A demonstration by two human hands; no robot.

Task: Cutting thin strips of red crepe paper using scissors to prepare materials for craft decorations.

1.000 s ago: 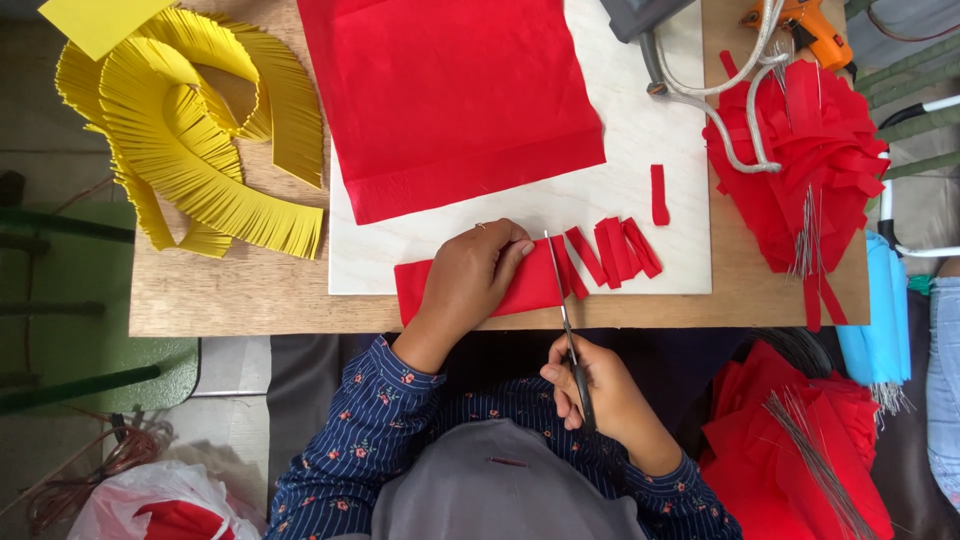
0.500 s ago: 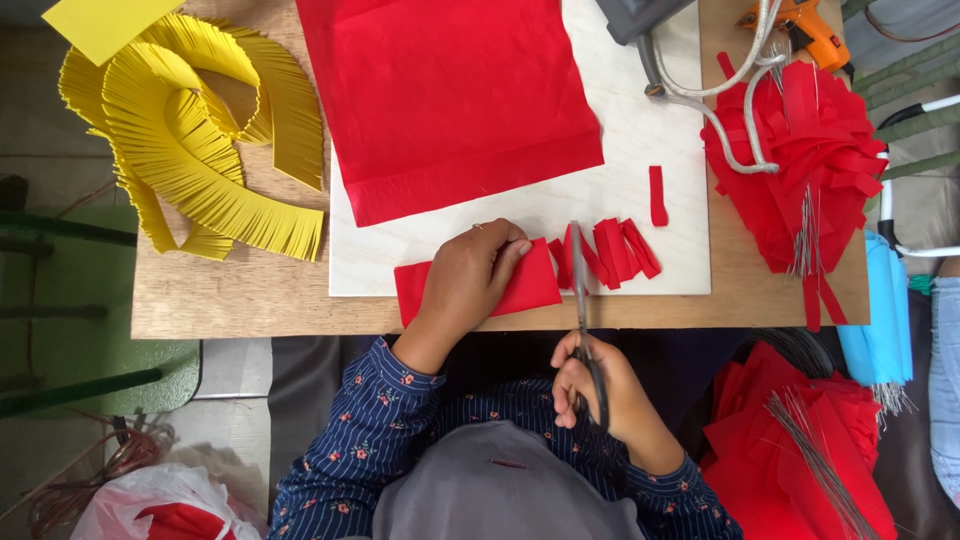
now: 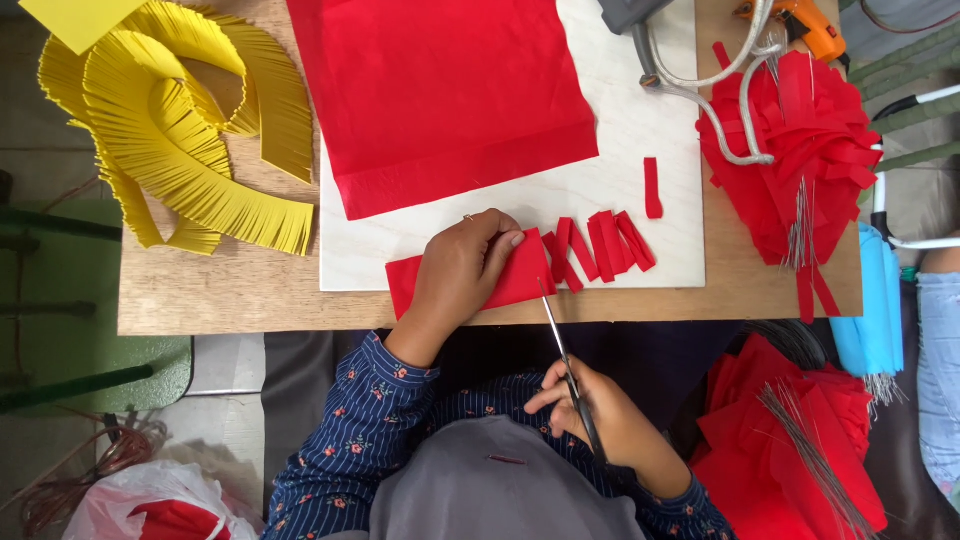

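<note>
The left hand [image 3: 462,268] lies flat, fingers pressed together, on a red paper strip [image 3: 520,280] at the near edge of the white board [image 3: 640,120] on the bench [image 3: 230,300]. The right hand [image 3: 600,420] pinches scissors [image 3: 565,355] whose tips touch the strip; whether the blades are parted is hard to tell. Blades drifting towards the left fingertips could nick them, or slice a fringe piece off. Left of the board lie yellow fringes [image 3: 180,170]; no labels show.

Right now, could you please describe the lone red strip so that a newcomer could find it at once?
Start at the pale rectangular board on the wooden table. Near its right edge lies a short red paper strip, upright and alone. Unlike the overlapping cut red strips below it, it touches nothing else.
</note>
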